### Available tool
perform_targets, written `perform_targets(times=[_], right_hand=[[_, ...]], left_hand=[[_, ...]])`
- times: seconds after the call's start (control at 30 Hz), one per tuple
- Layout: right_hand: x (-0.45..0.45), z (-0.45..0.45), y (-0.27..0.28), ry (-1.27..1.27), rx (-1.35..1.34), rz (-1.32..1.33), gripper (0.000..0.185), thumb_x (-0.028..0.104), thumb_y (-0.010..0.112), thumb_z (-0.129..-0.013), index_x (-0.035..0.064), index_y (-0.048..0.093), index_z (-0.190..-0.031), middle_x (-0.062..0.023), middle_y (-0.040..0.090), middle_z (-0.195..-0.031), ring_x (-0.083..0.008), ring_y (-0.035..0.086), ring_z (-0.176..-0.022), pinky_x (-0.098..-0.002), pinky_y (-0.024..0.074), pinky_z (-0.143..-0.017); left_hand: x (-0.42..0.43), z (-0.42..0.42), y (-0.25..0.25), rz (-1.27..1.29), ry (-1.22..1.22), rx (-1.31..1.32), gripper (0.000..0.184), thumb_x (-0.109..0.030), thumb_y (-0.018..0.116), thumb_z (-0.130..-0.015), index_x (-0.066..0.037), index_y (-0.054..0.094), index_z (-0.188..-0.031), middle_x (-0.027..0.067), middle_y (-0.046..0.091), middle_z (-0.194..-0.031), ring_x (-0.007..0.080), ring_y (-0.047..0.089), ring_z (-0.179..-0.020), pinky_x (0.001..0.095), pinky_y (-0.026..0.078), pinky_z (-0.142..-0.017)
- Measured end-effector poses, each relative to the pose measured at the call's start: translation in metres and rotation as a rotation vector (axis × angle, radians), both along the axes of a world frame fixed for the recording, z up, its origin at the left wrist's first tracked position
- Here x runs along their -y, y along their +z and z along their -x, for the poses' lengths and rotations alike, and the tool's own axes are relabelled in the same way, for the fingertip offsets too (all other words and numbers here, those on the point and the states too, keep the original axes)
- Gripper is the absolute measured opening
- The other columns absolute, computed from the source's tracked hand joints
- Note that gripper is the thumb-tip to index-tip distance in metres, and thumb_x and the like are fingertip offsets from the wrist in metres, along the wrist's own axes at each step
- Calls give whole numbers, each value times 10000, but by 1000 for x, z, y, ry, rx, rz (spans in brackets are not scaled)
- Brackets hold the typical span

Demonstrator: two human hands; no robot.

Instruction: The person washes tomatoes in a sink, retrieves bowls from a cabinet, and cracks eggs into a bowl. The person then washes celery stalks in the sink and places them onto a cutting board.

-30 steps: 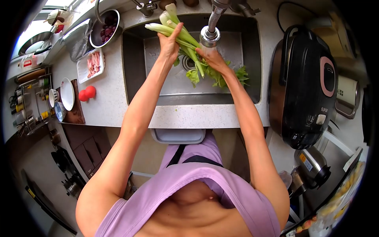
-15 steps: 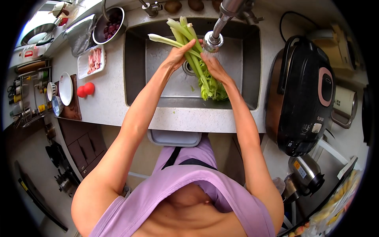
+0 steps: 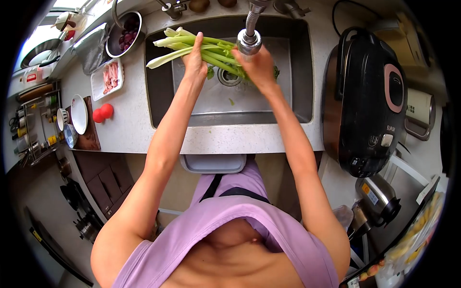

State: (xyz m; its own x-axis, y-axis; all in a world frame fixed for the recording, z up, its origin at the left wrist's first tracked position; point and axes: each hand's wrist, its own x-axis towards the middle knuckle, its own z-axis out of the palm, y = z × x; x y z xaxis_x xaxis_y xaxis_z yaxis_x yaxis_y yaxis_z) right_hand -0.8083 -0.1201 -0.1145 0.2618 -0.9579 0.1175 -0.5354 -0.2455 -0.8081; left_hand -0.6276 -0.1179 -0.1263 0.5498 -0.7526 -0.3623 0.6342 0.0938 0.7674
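Note:
A bunch of celery point(image 3: 223, 63) lies nearly level above the sink point(image 3: 201, 119), its pale cut ends pointing left and leaves to the right. My left hand point(image 3: 194, 60) grips the stalks near the cut ends, thumb pointing up. On the leafy side, my right hand point(image 3: 257, 67) is smeared by motion beneath the faucet head point(image 3: 249, 43) and partly covers the celery; its fingers are hard to make out. The drain point(image 3: 229, 77) shows below the stalks, with a small bit of leaf on the sink floor.
Left of the sink are a metal bowl point(image 3: 138, 39) of dark round fruit, a tray of sliced meat point(image 3: 111, 78), two tomatoes point(image 3: 103, 113) and a white plate point(image 3: 79, 114). A black rice cooker point(image 3: 370, 103) stands at right, near a steel kettle point(image 3: 379, 197).
The celery has swung from steep to nearly level, cut ends now to the left. My left hand has moved left; my right hand has shifted slightly up under the faucet.

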Motion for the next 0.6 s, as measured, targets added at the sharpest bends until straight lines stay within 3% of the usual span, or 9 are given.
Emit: perform_targets(times=[0.07,0.13,0.2,0.23,0.33,0.37,0.4,0.53,0.6], right_hand=[[-8,-34,5,134,-149,290,262,276,724,-761,85,647,-924,-67,655,-947,-222,630,-840,-319,490,-693],[-2,-37,-13,65,-24,271,211,237,723,-765,75,657,-883,-57,669,-851,-187,637,-770,-299,485,-668],[7,-20,-23,-22,328,-316,183,205,725,-758,56,660,-843,-39,670,-775,-146,629,-709,-293,476,-646],[9,-6,-21,39,279,-366,180,190,728,-752,38,664,-823,-26,666,-747,-108,609,-696,-285,468,-644],[9,-7,-14,29,345,-373,193,209,738,-749,39,675,-814,-23,661,-740,-108,602,-692,-292,470,-646],[5,-14,-7,46,155,-367,225,227,737,-759,33,677,-856,-22,654,-744,-99,588,-697,-292,468,-651],[6,-15,-10,44,155,-367,225,227,737,-759,33,677,-856,-22,654,-744,-99,588,-697,-292,468,-651],[14,-13,-27,183,436,-454,261,243,723,-770,34,686,-921,-41,668,-834,-113,593,-763,-272,462,-704],[11,-11,-17,137,700,-642,205,210,728,-738,42,664,-835,-19,664,-794,-105,589,-742,-269,454,-691]], left_hand=[[-3,22,7,57,16,78,607,-67,765,-744,-115,433,-1250,44,532,-1118,158,547,-971,320,483,-827],[-1,27,9,52,77,117,579,-76,758,-756,-111,438,-1237,42,539,-1089,150,554,-941,306,484,-809],[-4,20,17,61,49,140,559,-78,754,-762,-108,442,-1225,41,547,-1062,148,561,-919,302,487,-789],[-7,16,20,63,20,158,539,-81,749,-768,-105,446,-1213,41,554,-1034,147,567,-896,298,490,-769],[-8,16,25,93,-23,172,508,-84,747,-771,-97,453,-1185,41,562,-981,142,572,-858,297,496,-728],[-9,20,26,97,-66,176,505,-89,750,-770,-89,447,-1173,37,562,-942,141,567,-849,292,494,-720],[-8,23,26,97,-68,175,505,-89,750,-770,-89,447,-1173,37,562,-942,141,567,-849,292,494,-720],[-9,23,27,157,-65,253,520,-86,750,-770,-87,432,-1181,37,552,-947,143,568,-853,292,483,-755],[-10,22,26,161,-65,265,526,-85,750,-769,-87,427,-1184,37,548,-958,144,567,-862,292,480,-764]])
